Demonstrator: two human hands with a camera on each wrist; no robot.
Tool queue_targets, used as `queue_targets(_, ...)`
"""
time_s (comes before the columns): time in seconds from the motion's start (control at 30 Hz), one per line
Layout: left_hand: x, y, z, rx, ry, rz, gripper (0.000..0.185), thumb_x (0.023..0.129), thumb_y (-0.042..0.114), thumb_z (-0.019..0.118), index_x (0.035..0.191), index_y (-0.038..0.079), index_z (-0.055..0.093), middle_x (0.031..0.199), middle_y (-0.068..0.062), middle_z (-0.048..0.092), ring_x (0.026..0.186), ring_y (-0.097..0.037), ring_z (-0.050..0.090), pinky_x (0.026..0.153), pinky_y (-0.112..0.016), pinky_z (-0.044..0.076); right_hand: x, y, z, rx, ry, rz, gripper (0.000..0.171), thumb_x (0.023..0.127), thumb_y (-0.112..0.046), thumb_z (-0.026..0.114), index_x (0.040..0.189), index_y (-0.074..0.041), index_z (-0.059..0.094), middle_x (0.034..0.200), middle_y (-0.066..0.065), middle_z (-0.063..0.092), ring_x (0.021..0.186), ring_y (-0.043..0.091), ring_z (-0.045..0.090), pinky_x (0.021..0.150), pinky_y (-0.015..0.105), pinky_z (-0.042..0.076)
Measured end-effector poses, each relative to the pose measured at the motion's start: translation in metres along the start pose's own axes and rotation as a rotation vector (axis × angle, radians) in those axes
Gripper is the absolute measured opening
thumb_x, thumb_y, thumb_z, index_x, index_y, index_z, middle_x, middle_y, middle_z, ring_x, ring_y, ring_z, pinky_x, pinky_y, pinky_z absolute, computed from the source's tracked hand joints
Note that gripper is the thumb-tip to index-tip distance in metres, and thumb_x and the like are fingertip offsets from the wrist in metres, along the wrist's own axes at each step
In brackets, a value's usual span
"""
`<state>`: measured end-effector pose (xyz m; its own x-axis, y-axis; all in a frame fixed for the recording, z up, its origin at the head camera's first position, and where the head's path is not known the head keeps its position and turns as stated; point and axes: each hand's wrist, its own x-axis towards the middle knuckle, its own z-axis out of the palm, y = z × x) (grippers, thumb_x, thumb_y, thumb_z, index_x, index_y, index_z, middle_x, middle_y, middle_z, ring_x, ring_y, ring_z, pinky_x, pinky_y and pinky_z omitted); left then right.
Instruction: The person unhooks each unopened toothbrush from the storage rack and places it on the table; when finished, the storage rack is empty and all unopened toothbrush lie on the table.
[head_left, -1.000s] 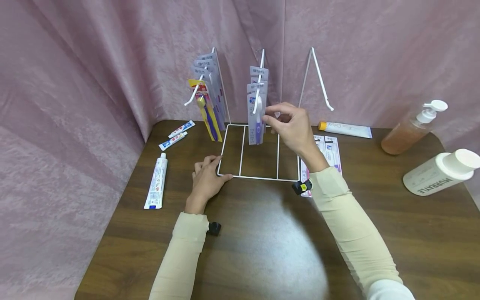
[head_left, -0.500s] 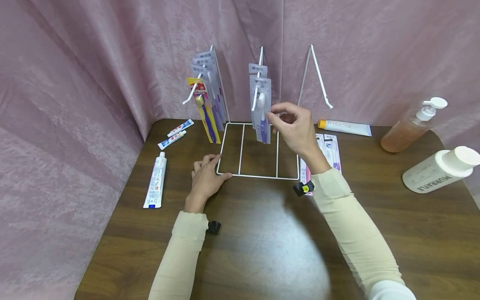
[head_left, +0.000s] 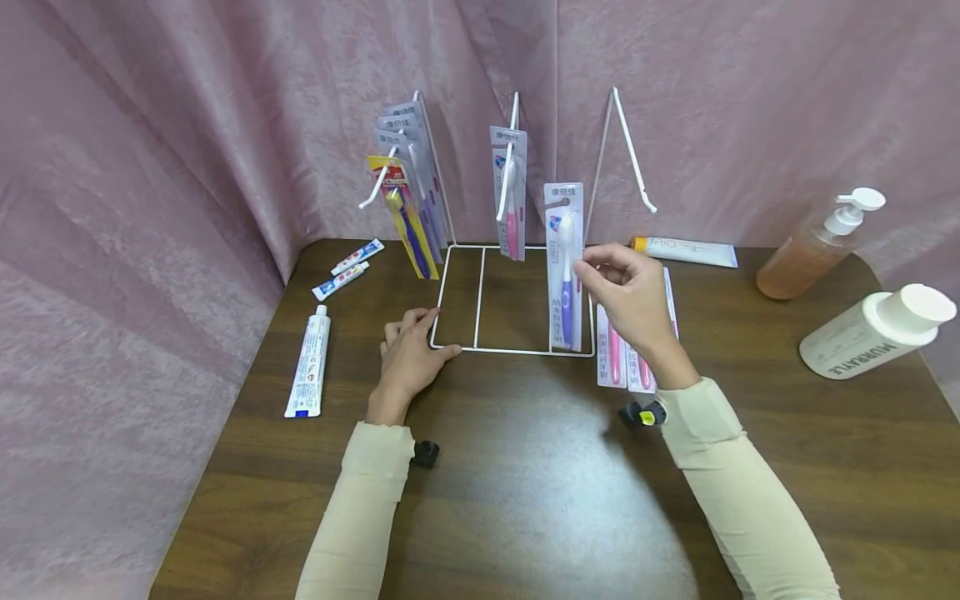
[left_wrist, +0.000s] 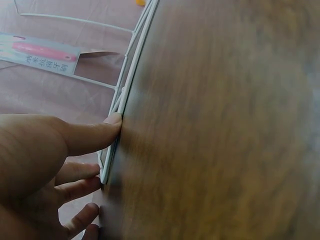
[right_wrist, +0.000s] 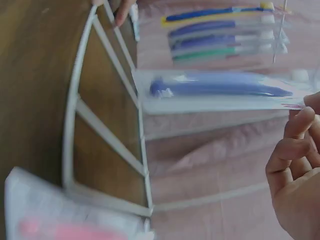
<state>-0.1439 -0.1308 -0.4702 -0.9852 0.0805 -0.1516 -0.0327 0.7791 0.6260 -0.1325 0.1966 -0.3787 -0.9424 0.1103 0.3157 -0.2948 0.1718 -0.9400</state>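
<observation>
A purple toothbrush pack (head_left: pixel 564 267) is pinched upright by the right hand (head_left: pixel 630 293) at the rack's (head_left: pixel 517 352) front right corner, while the rack is steadied at its front left corner by the left hand's (head_left: pixel 408 360) flat, relaxed fingers.

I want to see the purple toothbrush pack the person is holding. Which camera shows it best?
The head view: the whole purple toothbrush pack hangs upright, pinched by the right hand. The right wrist view shows it close but sideways and cut off. The left wrist view misses it.
</observation>
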Motion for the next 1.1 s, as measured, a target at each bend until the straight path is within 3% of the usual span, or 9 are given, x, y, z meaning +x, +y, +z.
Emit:
queue_targets(0.23,0.003,-0.003,0.001,-0.013,-0.006,-0.008,0.087,0.100,0.038,0.089,0.174,0.013,0.050,0.180,-0.013,0.044,0.151,-0.047,0.036,0.125,-0.070,0.030,-0.025,0.019,-0.061,-0.127,0.085,0.141,0.017,0.106,-0.006,0.078,0.112,0.010,0.080,0.078,-0.027,0.074,0.063,-0.005,0.063,0.060,0.013,0.052)
queue_targets(0.4,0.002,-0.003,0.000,-0.007,-0.007,-0.010,0.087,0.101,0.038,0.088,0.174,0.012,0.049,0.180,-0.013,0.044,0.153,-0.048,0.036,0.125,-0.071,0.030,-0.033,0.033,-0.102,-0.214,0.126,0.233,0.004,0.107,-0.009,0.076,0.106,-0.009,0.081,0.074,-0.024,0.072,0.063,-0.005,0.061,0.058,0.013,0.050)
queue_targets(0.57,0.000,0.001,-0.001,0.003,-0.014,-0.004,0.086,0.102,0.036,0.086,0.175,0.011,0.048,0.180,-0.016,0.043,0.153,-0.050,0.035,0.125,-0.073,0.029,-0.037,0.040,-0.134,-0.218,0.141,0.340,0.018,0.108,-0.011,0.073,0.100,-0.025,0.081,0.071,-0.022,0.071,0.062,-0.003,0.059,0.057,0.015,0.050)
queue_targets(0.67,-0.003,0.004,-0.002,0.017,-0.014,-0.003,0.085,0.103,0.034,0.085,0.175,0.010,0.048,0.179,-0.017,0.044,0.152,-0.050,0.035,0.125,-0.073,0.030,-0.037,0.047,-0.146,-0.228,0.137,0.385,0.021,0.109,-0.013,0.072,0.098,-0.029,0.079,0.071,-0.021,0.071,0.062,-0.002,0.060,0.058,0.015,0.052)
queue_targets(0.8,-0.006,0.008,-0.004,0.035,-0.018,-0.012,0.085,0.104,0.035,0.085,0.176,0.011,0.046,0.180,-0.017,0.042,0.153,-0.049,0.035,0.125,-0.071,0.031,-0.036,0.064,-0.155,-0.299,0.130,0.418,0.009,0.110,-0.016,0.071,0.113,-0.013,0.079,0.072,-0.027,0.069,0.065,-0.004,0.062,0.059,0.014,0.053)
queue_targets(0.9,-0.007,0.009,-0.003,0.044,-0.020,-0.019,0.085,0.104,0.035,0.084,0.176,0.012,0.045,0.181,-0.016,0.041,0.153,-0.048,0.035,0.125,-0.070,0.032,-0.035,0.078,-0.159,-0.379,0.096,0.441,0.030,0.112,-0.019,0.069,0.131,0.003,0.075,0.075,-0.034,0.067,0.067,-0.006,0.063,0.061,0.014,0.054)
queue_targets(0.97,-0.006,0.008,-0.003,0.045,-0.022,-0.019,0.085,0.104,0.035,0.084,0.176,0.012,0.045,0.181,-0.016,0.041,0.152,-0.048,0.035,0.125,-0.070,0.031,-0.034,0.086,-0.160,-0.443,0.066,0.454,0.040,0.113,-0.023,0.068,0.141,0.007,0.073,0.078,-0.035,0.067,0.069,-0.007,0.064,0.062,0.015,0.054)
queue_targets(1.0,-0.006,0.008,-0.003,0.045,-0.021,-0.019,0.085,0.105,0.035,0.084,0.177,0.012,0.045,0.182,-0.016,0.041,0.153,-0.048,0.035,0.125,-0.070,0.031,-0.034,0.089,-0.161,-0.471,0.050,0.460,0.043,0.114,-0.024,0.068,0.143,0.007,0.072,0.082,-0.031,0.070,0.070,-0.007,0.064,0.062,0.015,0.054)
queue_targets(1.1,-0.005,0.008,-0.003,0.043,-0.023,-0.023,0.086,0.105,0.036,0.084,0.177,0.013,0.044,0.182,-0.016,0.040,0.153,-0.048,0.035,0.126,-0.070,0.031,-0.030,0.093,-0.160,-0.556,0.017,0.480,0.049,0.115,-0.028,0.066,0.149,0.007,0.069,0.100,-0.002,0.084,0.073,-0.005,0.064,0.064,0.015,0.053)
